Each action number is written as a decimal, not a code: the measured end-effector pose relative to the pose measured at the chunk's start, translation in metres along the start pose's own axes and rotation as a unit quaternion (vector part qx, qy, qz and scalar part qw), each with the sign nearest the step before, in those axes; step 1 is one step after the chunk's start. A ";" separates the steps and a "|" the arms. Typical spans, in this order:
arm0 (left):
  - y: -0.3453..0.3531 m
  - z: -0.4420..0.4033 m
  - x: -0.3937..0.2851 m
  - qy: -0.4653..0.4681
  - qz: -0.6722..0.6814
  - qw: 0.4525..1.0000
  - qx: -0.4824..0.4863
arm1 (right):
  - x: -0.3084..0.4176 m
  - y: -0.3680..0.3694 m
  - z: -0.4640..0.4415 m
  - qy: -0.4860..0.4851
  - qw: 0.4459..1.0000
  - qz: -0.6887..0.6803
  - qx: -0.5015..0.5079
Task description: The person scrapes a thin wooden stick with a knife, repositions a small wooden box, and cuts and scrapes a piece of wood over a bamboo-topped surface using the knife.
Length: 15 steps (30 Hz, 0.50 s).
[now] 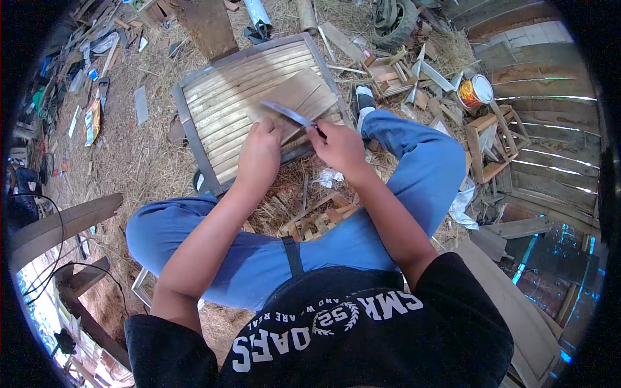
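Note:
My right hand (341, 147) is wrapped round the dark handle of a knife (289, 114). The blade points up and to the left, above a thin brown board (299, 92). At the board's near left edge, the fingers of my left hand (261, 147) are closed and appear to grip it, though the fingertips are partly hidden. The knife tip lies just beyond the left knuckles. Beneath the board is a slatted wooden panel (223, 97) in a grey frame, lying in front of my legs.
Straw and wood scraps cover the ground. A thick wooden post (206, 29) stands at the panel's far edge. To the right are a wheel (394, 24), a paint can (475, 90) and a small wooden frame (475, 152). A curved beam (68, 226) and black cables are at left.

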<state>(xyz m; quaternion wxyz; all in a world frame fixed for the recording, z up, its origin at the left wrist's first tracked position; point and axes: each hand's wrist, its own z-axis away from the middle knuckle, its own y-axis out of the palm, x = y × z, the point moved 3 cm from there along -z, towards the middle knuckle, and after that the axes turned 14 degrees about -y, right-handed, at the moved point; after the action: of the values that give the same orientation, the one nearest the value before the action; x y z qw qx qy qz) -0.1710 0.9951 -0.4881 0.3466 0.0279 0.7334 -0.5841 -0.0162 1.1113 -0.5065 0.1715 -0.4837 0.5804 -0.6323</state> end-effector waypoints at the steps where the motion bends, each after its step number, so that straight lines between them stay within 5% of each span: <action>1: 0.001 0.000 0.000 -0.002 0.000 1.000 -0.001 | 0.000 0.003 0.000 -0.002 1.000 -0.001 0.001; 15: -0.001 0.002 -0.002 0.005 -0.014 1.000 -0.002 | -0.001 0.001 -0.004 -0.001 1.000 0.008 0.003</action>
<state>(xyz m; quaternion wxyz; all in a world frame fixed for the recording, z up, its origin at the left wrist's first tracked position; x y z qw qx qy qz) -0.1685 0.9939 -0.4863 0.3349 0.0194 0.7363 -0.5876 -0.0194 1.1142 -0.5069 0.1784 -0.4790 0.5818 -0.6326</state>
